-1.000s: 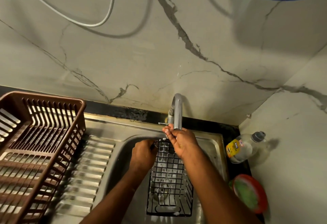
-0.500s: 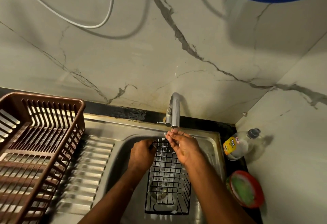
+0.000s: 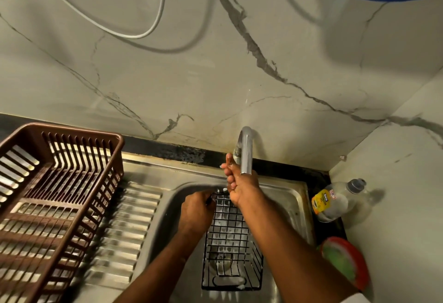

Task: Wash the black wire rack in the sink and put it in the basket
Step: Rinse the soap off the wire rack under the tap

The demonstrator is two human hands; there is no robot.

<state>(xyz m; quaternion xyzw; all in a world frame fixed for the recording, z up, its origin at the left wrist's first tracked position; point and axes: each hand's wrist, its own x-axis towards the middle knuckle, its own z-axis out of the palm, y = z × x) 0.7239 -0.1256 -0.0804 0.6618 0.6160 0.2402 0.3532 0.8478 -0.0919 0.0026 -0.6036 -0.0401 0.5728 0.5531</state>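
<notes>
The black wire rack (image 3: 229, 250) lies in the steel sink (image 3: 290, 209), dotted with white foam. My left hand (image 3: 195, 211) grips the rack's far left corner. My right hand (image 3: 239, 183) is raised above the rack's far end, right beside the chrome tap (image 3: 246, 151), fingers reaching toward the tap's base; whether it touches the handle is hidden by the spout. The brown plastic basket (image 3: 31, 209) stands on the left end of the drainboard, with nothing visible in it.
A ribbed steel drainboard (image 3: 127, 226) lies between basket and sink. A clear soap bottle (image 3: 335, 202) with a yellow label lies in the right corner. Below it sits a red dish with a green scrubber (image 3: 345, 262). A marble wall rises close behind.
My right hand has risen from under the spout to the left side of the tap, near its base. My left hand stays on the rack's corner.
</notes>
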